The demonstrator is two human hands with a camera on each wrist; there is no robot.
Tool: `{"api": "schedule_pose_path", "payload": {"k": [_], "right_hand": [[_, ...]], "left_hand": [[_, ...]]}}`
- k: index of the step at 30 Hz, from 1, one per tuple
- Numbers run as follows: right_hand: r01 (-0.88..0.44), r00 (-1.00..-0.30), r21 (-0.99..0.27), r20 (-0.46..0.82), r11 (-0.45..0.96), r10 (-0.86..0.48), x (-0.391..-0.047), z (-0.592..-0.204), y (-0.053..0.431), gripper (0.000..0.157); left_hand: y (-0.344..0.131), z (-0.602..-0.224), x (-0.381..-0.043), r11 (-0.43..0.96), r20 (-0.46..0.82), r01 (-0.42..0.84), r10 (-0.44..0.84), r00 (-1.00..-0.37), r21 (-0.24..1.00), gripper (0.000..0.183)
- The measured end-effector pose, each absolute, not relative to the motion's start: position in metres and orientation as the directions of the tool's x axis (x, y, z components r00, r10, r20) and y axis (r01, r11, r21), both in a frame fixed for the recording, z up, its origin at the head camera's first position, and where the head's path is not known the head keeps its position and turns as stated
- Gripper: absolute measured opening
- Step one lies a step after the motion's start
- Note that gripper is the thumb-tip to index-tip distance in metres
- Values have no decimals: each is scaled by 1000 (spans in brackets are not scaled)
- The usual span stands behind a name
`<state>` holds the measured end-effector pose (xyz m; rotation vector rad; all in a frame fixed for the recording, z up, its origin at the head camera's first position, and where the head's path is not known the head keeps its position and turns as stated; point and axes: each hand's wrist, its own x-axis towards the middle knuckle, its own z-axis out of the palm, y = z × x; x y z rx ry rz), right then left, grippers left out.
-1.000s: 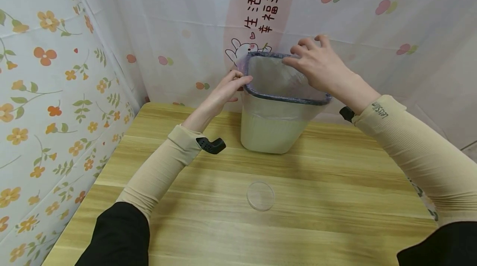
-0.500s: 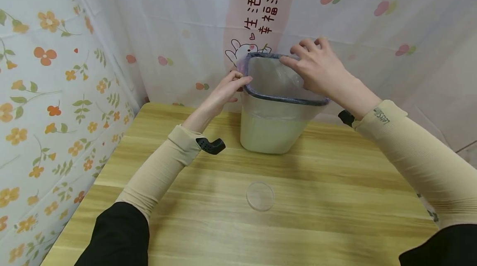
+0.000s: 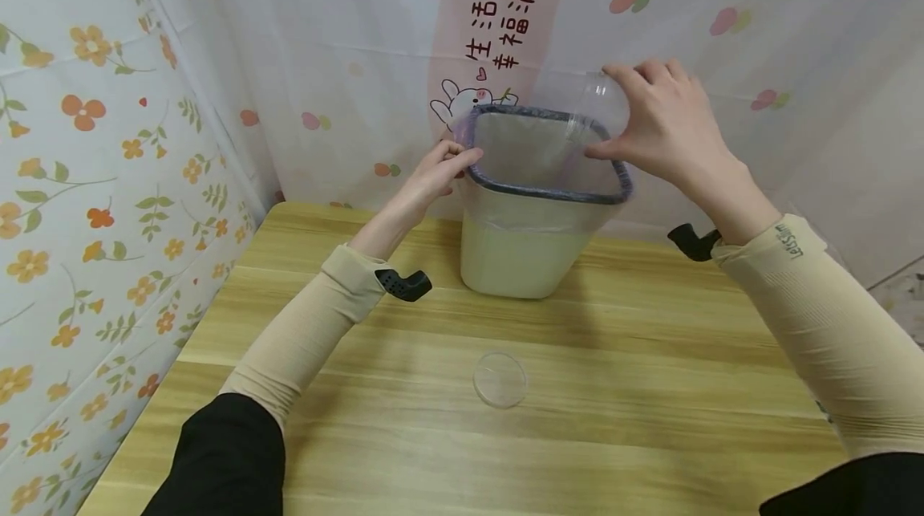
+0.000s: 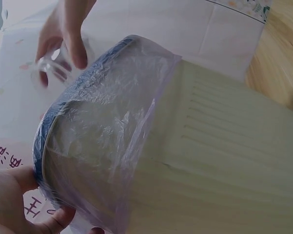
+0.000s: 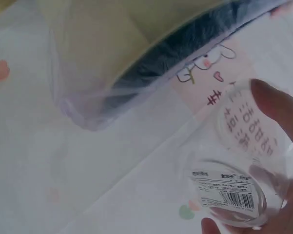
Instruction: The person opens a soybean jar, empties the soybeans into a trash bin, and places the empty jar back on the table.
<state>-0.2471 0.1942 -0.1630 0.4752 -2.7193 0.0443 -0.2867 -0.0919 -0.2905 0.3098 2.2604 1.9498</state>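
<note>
A pale cream trash can (image 3: 508,259), lined with a thin see-through bag (image 4: 102,122), stands at the back of the table, with a dark blue rim. My left hand (image 3: 431,177) grips its left rim, thumb over the edge. My right hand (image 3: 671,119) holds a clear plastic jar (image 3: 590,103) over the can's back right rim. In the right wrist view the jar lies tilted in my fingers, and a white barcode label (image 5: 229,192) shows on it. A clear round disc (image 3: 500,381), like a lid, lies flat on the table in front of the can.
The wood-grain table (image 3: 404,436) reaches back to a white printed curtain (image 3: 346,42) close behind the can. A flowered curtain (image 3: 94,179) hangs along the left side.
My right hand has risen and moved right, bringing the clear jar up out of the trash can's mouth. My left hand keeps its grip on the rim.
</note>
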Motion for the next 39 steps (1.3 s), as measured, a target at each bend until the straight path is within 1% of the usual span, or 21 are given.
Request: {"api": "schedule_pose_path", "payload": {"k": [3, 7, 11, 14, 17, 19, 24, 27, 31, 34, 39], "right_hand": [[-318, -886, -147, 398, 937, -238, -239, -167, 205, 102], [-262, -918, -359, 378, 896, -117, -224, -173, 215, 104], [-177, -939, -496, 345, 850, 5, -204, -183, 223, 101], [-169, -934, -555, 353, 815, 47, -189, -194, 228, 93], [-227, -920, -594, 391, 772, 30, -173, -209, 234, 86], [-292, -906, -604, 423, 741, -12, -164, -221, 237, 86], [-437, -865, -591, 483, 678, -137, -148, -259, 241, 93], [-489, -849, -587, 492, 645, -195, -146, -288, 240, 99], [-502, -854, -607, 460, 615, -243, -143, -324, 241, 107], [-506, -859, -630, 432, 589, -275, -141, -347, 244, 109], [-506, -863, -653, 385, 564, -328, -142, -382, 245, 109]], "left_hand": [[-93, -292, -285, 152, 40, 79, 243, -969, 985, 42], [-94, -292, -284, 175, 64, 109, 243, -968, 979, 46], [-95, -293, -283, 194, 73, 121, 236, -969, 974, 47], [-96, -294, -283, 204, 70, 118, 229, -971, 972, 45], [-98, -295, -282, 208, 81, 131, 233, -969, 969, 44], [-99, -295, -282, 216, 92, 146, 240, -966, 965, 44], [-106, -293, -278, 280, 116, 186, 248, -962, 942, 48], [-114, -297, -275, 315, 128, 200, 235, -964, 928, 50], [-121, -306, -273, 321, 172, 240, 226, -959, 916, 50], [-123, -312, -269, 303, 228, 293, 231, -946, 907, 49], [-130, -319, -257, 312, 269, 329, 220, -938, 891, 48]]}}
